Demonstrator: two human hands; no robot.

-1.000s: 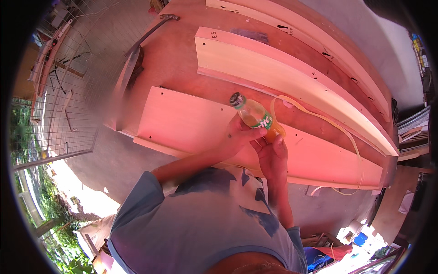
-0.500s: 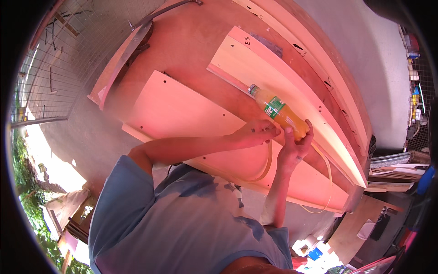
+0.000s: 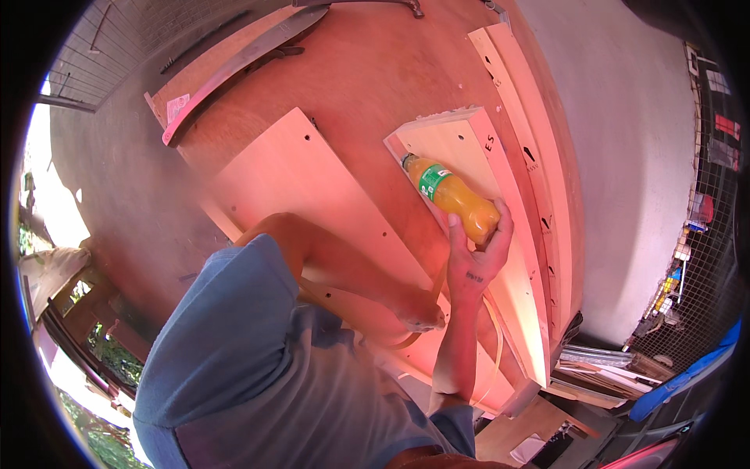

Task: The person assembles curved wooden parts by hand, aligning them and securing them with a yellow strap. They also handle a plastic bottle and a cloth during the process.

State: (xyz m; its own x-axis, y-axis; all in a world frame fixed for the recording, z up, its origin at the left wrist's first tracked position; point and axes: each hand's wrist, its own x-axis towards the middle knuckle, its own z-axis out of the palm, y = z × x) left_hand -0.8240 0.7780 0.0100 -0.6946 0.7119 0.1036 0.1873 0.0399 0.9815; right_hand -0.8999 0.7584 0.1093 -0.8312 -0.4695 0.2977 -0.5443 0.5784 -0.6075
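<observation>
One right hand (image 3: 478,256) curled around orange-filled bottle (image 3: 459,202), near base, left hand (image 3: 423,316) beside yellow strap (image 3: 442,280), grip unclear

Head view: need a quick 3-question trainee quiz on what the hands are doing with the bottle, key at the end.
1. Multiple choice: Which hand holds the bottle?
A) Left
B) Right
C) Both

2. True or false: The bottle is gripped at its cap end.

3. Fill in the blank: The label around the bottle is mainly ____ in colour.

Key:
1. B: only the right hand is on it.
2. False: the grip is at the base end.
3. green
</observation>
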